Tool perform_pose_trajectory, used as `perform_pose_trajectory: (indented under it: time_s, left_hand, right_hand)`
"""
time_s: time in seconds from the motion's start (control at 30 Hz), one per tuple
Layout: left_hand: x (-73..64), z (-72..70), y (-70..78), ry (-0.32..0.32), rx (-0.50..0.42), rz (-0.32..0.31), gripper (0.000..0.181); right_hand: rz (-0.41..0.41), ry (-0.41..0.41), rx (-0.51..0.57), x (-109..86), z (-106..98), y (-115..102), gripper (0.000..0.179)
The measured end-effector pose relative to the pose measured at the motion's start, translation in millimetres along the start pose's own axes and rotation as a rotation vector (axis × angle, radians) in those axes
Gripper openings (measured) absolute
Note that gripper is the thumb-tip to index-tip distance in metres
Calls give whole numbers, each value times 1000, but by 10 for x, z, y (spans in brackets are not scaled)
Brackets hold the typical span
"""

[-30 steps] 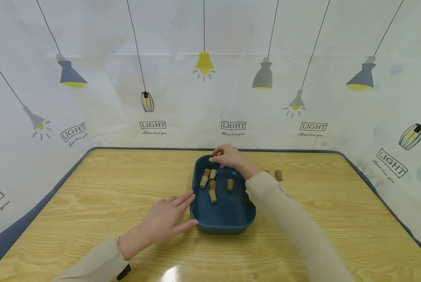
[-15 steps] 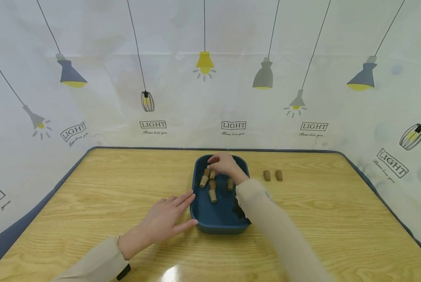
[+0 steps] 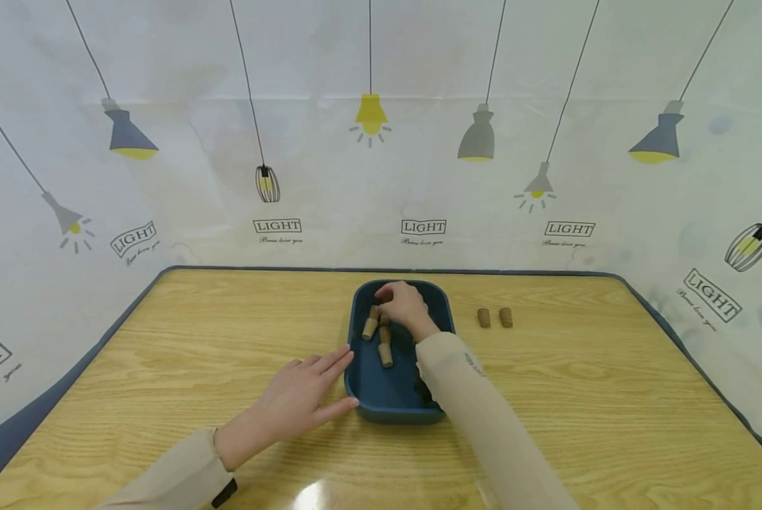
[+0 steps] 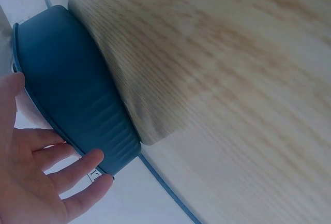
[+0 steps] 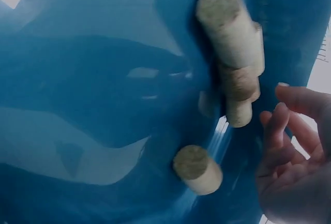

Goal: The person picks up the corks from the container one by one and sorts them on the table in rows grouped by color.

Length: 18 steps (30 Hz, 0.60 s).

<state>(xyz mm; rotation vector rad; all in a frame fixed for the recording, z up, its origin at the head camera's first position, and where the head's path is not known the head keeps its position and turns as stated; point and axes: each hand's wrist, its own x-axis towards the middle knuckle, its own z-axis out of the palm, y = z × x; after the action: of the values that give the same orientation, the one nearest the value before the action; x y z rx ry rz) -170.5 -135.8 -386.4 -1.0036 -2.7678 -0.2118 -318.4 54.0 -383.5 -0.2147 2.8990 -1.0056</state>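
A blue rectangular tray (image 3: 399, 416) stands on the table with several corks inside. Two corks lie end to end as one pair (image 3: 370, 327), and another pair (image 3: 386, 348) is nearer the front. My right hand (image 3: 406, 308) is inside the far half of the tray, close over the corks. In the right wrist view its thumb and forefinger come near each other beside the row of corks (image 5: 238, 81), with nothing visible between them. A lone cork (image 5: 198, 169) lies apart there. My left hand (image 3: 298, 398) rests its extended fingers against the tray's left rim.
Two more corks, a left one (image 3: 484, 317) and a right one (image 3: 505, 317), stand on the wooden table (image 3: 228, 333) right of the tray. Behind the table's dark back edge rises a white backdrop (image 3: 330, 177) printed with lamps.
My right hand has come down and slightly toward me from the tray's far rim onto the corks. Its forearm swung left, uncovering a table cork and covering the lone cork. My left hand stays put.
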Motion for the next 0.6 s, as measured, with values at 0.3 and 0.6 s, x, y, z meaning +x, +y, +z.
perform_pose_trajectory:
  time_s: [0.3,0.6]
  left_hand:
    - [-5,14,-4,4,1,4,70]
    - [-7,11,-11,15,-3,15,69]
  right_hand:
    - [-38,9,-46,29,71,76,28]
    - [-55,-48,-82,46,104,54,36]
